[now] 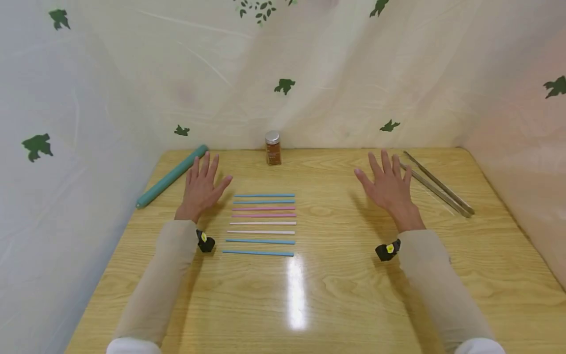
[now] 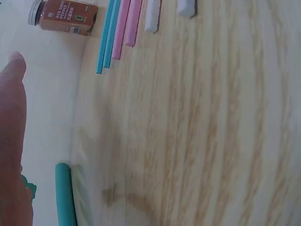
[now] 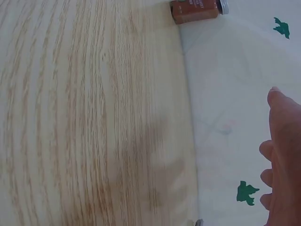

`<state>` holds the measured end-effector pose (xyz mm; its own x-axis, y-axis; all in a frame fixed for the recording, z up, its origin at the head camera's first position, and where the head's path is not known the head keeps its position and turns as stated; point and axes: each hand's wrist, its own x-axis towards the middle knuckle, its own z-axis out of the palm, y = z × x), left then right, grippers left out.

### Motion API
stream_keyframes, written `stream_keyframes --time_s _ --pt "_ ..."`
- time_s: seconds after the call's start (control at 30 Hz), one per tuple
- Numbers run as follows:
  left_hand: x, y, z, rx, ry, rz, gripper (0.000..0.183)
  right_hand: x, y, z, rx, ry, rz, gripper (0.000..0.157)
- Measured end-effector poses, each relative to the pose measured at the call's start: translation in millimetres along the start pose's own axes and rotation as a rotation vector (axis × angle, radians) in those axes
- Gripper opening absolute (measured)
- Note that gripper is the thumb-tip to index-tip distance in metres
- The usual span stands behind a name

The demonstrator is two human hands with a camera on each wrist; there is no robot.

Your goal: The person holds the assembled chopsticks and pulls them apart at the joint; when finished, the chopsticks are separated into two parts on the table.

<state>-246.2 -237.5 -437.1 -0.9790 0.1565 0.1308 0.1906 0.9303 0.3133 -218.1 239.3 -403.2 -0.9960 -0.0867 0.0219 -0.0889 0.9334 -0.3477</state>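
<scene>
My left hand [image 1: 201, 189] is held with its fingers spread, between a green rolling-pin-like rod [image 1: 171, 177] and a row of chopsticks. Nothing is in its grasp. My right hand [image 1: 389, 189] is likewise spread and holds nothing, just left of a pair of metal tongs [image 1: 438, 184]. The chopsticks lie side by side, left of the table's middle: a blue chopstick [image 1: 264, 195] is farthest back, followed by pink, white and blue ones, with another blue chopstick [image 1: 258, 253] at the front. In the left wrist view, the ends of several chopsticks [image 2: 134, 23] show.
A jar of red pepper [image 1: 273, 150] with a silver lid stands at the table's back edge. Pale curtains with green leaf shapes [image 1: 284, 86] enclose the wooden table [image 1: 336, 295] at the back and sides.
</scene>
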Motion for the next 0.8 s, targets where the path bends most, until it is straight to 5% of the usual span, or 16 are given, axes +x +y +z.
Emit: stream_keyframes --time_s 0.1,0.23,0.47,0.63,0.8 --pt "1.1 1.4 0.7 -0.015 -0.010 0.011 0.082 2.1 -2.1 1.2 0.001 0.016 -0.005 0.081" --pt "3.3 3.2 1.6 -0.154 -0.073 0.024 0.074 8.6 -9.8 10.3 0.045 0.061 -0.055 0.080" --pt "8.1 5.5 6.1 -0.450 -0.197 -0.027 0.045 23.2 -42.9 39.4 0.378 0.090 -0.176 0.069" --pt "8.9 6.7 13.4 -0.514 -0.214 -0.042 0.038 34.8 -65.0 66.2 0.594 0.054 -0.207 0.054" --pt "6.9 11.3 18.6 -0.520 -0.208 -0.032 0.031 37.8 -81.5 86.2 0.696 -0.002 -0.176 0.040"
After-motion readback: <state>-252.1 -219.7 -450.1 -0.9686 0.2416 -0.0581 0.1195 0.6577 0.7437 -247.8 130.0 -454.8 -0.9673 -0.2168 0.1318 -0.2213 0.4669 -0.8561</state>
